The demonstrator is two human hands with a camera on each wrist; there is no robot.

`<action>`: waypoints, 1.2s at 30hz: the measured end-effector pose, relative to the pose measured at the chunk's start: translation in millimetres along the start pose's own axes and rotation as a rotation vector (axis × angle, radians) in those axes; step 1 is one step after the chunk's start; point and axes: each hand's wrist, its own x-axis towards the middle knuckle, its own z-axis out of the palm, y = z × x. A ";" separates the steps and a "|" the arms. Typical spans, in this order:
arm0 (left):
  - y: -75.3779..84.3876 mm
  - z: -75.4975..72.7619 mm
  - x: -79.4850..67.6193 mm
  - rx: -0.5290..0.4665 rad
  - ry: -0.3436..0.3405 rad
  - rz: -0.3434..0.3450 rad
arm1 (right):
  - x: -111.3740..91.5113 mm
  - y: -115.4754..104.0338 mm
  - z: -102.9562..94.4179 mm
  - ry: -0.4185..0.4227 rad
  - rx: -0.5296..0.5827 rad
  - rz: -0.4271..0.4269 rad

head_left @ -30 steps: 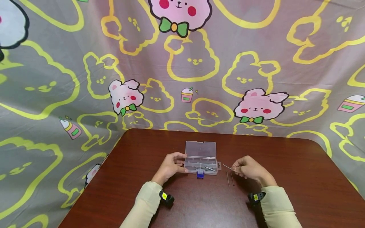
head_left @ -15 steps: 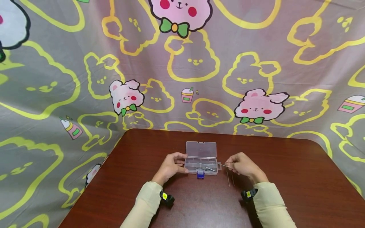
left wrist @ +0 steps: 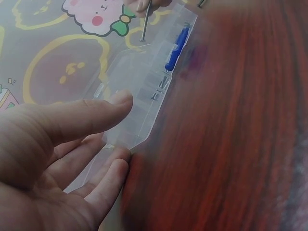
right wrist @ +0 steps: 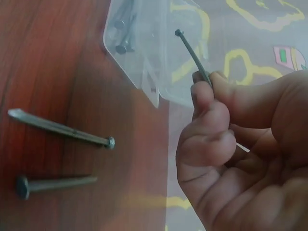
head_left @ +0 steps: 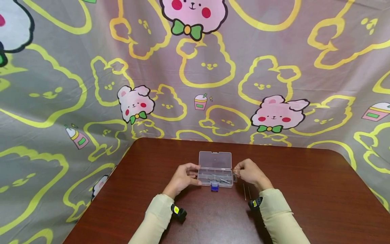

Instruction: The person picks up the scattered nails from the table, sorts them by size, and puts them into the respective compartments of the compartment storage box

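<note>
A clear plastic compartment box lies on the table with its lid folded back and a blue latch at the front. My left hand holds the box's left end, thumb at the front corner and fingers farther back. Between thumb and fingertips, my right hand pinches a nail, its head pointing out toward the box's right end. Several nails rest in the front compartments. Two loose nails lie on the table right of the box: one nail and a second nail.
The brown wooden table reaches back to a patterned cloth hanging behind and at the sides. A small hanging tab sticks out from the box's right end. Each wrist wears a black camera, such as the left wrist camera.
My right hand has moved left with the nail, from beside the loose nails to the box's right end. The left hand and box have stayed in place.
</note>
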 end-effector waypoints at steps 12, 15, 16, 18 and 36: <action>1.8 0.4 -1.6 0.012 0.000 -0.004 | 16.4 -11.0 24.0 0.021 -0.200 -0.020; 1.3 0.4 -2.0 0.008 0.002 -0.002 | 17.4 -14.0 28.5 0.022 -0.219 -0.040; 1.0 0.3 -1.8 0.009 0.003 -0.001 | 17.5 -15.1 29.8 0.023 -0.221 -0.039; 0.3 0.2 -1.4 0.010 0.003 0.005 | 17.7 -16.8 31.9 0.035 -0.231 -0.045; 2.1 -1.0 -1.6 0.008 -0.002 0.028 | 14.9 -16.9 28.1 0.107 -0.270 -0.041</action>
